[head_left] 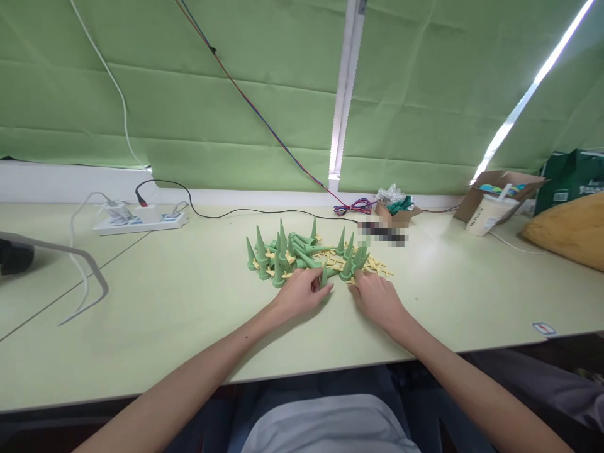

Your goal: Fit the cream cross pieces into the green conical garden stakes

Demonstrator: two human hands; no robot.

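Note:
My left hand [302, 292] is closed around a green plastic spike [324, 275], which stands tip up between thumb and fingers at the front of the pile. My right hand [376, 297] reaches down beside more green spikes [346, 270], its fingers bent together. A bit of yellow shows by those fingertips, but what they grip is hidden. To the left, several green spikes [282, 242] stand upright with small yellow pieces at their bases, and others lie on their sides behind. Loose yellow cross-shaped pieces [377, 265] are scattered behind my right hand.
A white power strip [141, 220] lies at the back left, with a black cable along the table. At the back right are an open small box [399, 216], a drink cup [489, 214], a cardboard box [465, 200] and a mustard-coloured cushion-like bundle [569, 226].

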